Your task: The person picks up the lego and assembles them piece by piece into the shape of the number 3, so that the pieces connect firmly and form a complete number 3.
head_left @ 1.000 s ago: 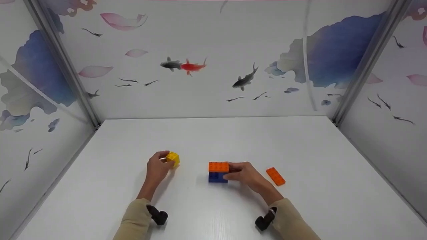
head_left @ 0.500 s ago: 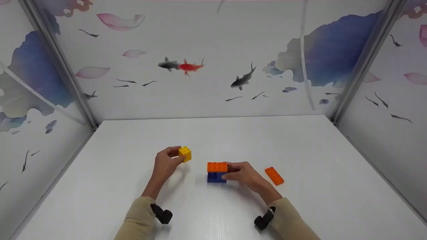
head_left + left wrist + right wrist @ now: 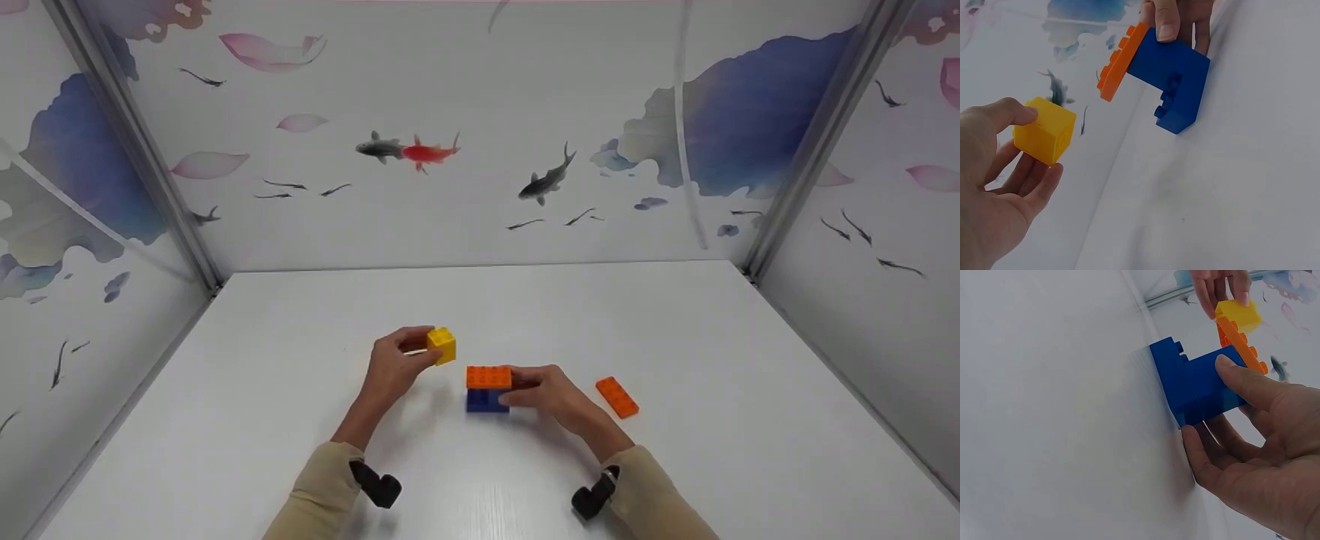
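My left hand (image 3: pixel 391 369) pinches a yellow toy building brick (image 3: pixel 442 346) between thumb and fingers, raised off the table. The brick is just left of and slightly behind a small assembly. That assembly has blue bricks (image 3: pixel 1184 90) at the bottom, forming a step with bare studs on its lower part. An orange studded plate (image 3: pixel 488 377) lies on top and overhangs the lower blue part. My right hand (image 3: pixel 559 396) grips the assembly from the right, thumb on the near blue face, as the right wrist view shows. The assembly stands on the table.
A second orange plate (image 3: pixel 617 397) lies studs up on the white table (image 3: pixel 480 307), right of my right hand. Printed white panels (image 3: pixel 480 90) enclose the table at the back and both sides. Each wrist wears a black camera mount (image 3: pixel 379 486).
My left hand has lifted the yellow brick and carried it right, towards the assembly. My right hand keeps its grip on the assembly in the same place.
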Demonstrator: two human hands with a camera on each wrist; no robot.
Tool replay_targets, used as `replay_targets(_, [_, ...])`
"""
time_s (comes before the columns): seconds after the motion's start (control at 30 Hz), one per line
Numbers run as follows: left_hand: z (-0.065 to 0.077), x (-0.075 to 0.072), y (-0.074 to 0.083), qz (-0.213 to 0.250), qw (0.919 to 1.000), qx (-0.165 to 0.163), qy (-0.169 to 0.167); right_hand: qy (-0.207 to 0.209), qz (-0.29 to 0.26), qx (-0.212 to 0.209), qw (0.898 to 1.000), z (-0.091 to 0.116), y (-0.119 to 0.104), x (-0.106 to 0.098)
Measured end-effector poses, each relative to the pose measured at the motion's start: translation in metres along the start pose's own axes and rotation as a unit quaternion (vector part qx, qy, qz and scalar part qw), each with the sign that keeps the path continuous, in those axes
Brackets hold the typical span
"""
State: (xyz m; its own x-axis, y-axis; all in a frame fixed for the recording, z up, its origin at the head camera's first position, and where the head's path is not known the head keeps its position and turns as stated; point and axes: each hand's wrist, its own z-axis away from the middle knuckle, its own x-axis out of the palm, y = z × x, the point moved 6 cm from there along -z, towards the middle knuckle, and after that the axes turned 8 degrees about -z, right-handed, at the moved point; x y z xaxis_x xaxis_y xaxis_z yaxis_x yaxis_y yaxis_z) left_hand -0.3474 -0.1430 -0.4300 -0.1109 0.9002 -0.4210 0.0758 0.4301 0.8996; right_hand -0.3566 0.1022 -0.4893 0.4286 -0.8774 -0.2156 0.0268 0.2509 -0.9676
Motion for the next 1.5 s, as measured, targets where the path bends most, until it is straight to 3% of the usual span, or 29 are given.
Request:
replay_targets(0.33, [0.001,0.014,0.014,0.022,0.9988,0.038,-0.021,-0.006,-0.002,-0.002,1.000,0.000,-0.001,0.000])
replay_targets(0.63, [0.008,0.030,0.024,0.027,0.9949,0.072,-0.065,-0.015,0.001,-0.008,1.000,0.000,0.000,0.001])
replay_targets(1.07, [0.013,0.051,0.030,0.038,0.9872,0.103,-0.116,-0.016,-0.002,-0.020,1.000,0.003,-0.001,0.002])
replay_targets(1.5, [0.005,0.063,0.026,0.031,0.9806,0.122,-0.150,-0.023,0.002,-0.029,0.999,0.002,-0.002,0.001])
